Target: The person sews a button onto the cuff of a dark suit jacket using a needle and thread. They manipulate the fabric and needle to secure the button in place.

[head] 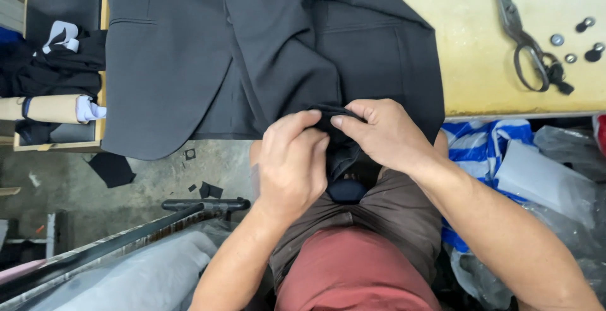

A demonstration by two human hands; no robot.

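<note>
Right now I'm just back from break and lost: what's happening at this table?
A person holds the lower edge of a dark grey suit jacket spread over a yellowish worktable. The left hand and right hand pinch a fold of its fabric together at the table's edge. Large metal shears and small round buttons lie untouched further right.

The woven suit jacket point(252, 52) is charcoal grey, the flat wooden tabletop point(467, 65) pale yellow, and the crumpled plastic sack point(480, 143) blue-and-white striped.
</note>
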